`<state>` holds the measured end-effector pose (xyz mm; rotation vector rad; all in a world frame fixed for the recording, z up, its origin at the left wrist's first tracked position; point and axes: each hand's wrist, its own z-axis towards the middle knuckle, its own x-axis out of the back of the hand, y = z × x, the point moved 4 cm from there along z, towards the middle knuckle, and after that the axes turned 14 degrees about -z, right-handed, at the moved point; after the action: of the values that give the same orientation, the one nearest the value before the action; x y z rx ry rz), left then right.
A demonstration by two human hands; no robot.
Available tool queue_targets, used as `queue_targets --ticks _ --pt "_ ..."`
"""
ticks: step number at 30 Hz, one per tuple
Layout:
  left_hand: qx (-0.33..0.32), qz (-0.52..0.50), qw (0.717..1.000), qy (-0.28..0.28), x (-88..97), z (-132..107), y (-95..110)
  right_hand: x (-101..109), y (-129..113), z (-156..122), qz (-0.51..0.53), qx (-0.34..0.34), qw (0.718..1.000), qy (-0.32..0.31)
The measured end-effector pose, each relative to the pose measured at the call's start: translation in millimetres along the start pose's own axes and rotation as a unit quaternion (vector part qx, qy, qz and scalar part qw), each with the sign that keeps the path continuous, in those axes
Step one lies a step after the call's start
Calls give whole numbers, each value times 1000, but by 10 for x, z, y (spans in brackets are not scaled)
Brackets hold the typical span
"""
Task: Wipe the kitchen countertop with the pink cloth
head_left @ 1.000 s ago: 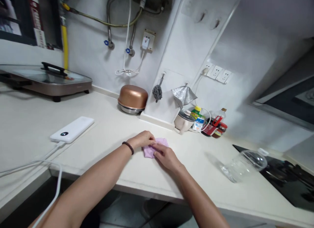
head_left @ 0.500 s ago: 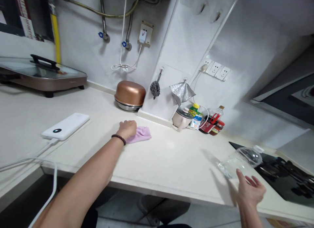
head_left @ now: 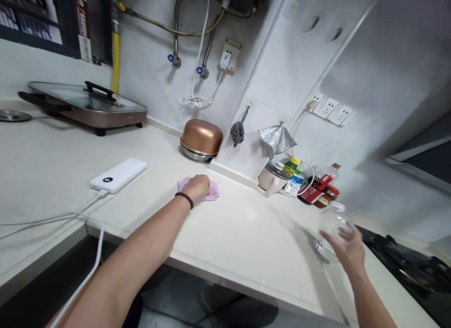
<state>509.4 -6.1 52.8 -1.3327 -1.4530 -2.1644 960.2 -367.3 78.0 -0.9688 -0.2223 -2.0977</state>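
My left hand [head_left: 198,187], a bead bracelet on its wrist, lies flat on a small pink cloth [head_left: 212,191] on the white counter [head_left: 239,234], pressing it down. Pink edges stick out on both sides of the fingers. Far to the right, my right hand [head_left: 343,250] wraps around a clear plastic bottle [head_left: 333,224] with a white cap, which stands blurred near the counter's right end beside the black cooktop [head_left: 408,267].
A white power bank [head_left: 118,175] with its cable lies left of the cloth. A copper pot [head_left: 200,139] sits upside down at the wall. A small cooker [head_left: 271,177] and sauce bottles [head_left: 319,189] crowd the corner. An electric grill pan [head_left: 88,105] stands far left.
My right hand left the cloth, swung right and took hold of the clear bottle, which now stands more upright. My left hand slid the cloth away toward the wall.
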Motion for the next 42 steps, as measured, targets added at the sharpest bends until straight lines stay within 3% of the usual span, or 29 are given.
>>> queue_targets --ticks 4,8,10,13,18,24,27,30,33,37,42 --pt "18 9 1000 8 42 0 -48 -92 -902 -87 -87 185 976 -79" --pt "22 5 1000 9 57 -32 -39 -153 -1731 -266 -141 282 944 -95" --pt "25 2 1000 11 78 -52 -35 -172 -1997 -326 -153 311 933 -98" --pt "23 -3 1000 19 112 -77 -34 -180 -2161 -344 -159 332 925 -99" --pt "25 1 999 32 125 -77 -50 -155 -1938 -278 -183 327 923 -85" --pt "36 10 999 34 88 -49 -56 -115 -1241 -267 -201 276 936 -86" --pt "27 15 999 24 52 -48 -38 -63 -787 -232 -186 197 959 -82" --pt "8 9 1000 14 8 -59 -2 52 -339 -177 -110 73 990 -44" --pt "-13 2 1000 7 -25 -73 40 146 -14 -167 -51 -11 999 -7" --pt "-19 -7 1000 -1 -39 -76 65 154 97 -211 -83 37 996 -8" --pt "-13 -17 1000 1 -40 -52 38 138 -92 -277 -84 86 992 -40"
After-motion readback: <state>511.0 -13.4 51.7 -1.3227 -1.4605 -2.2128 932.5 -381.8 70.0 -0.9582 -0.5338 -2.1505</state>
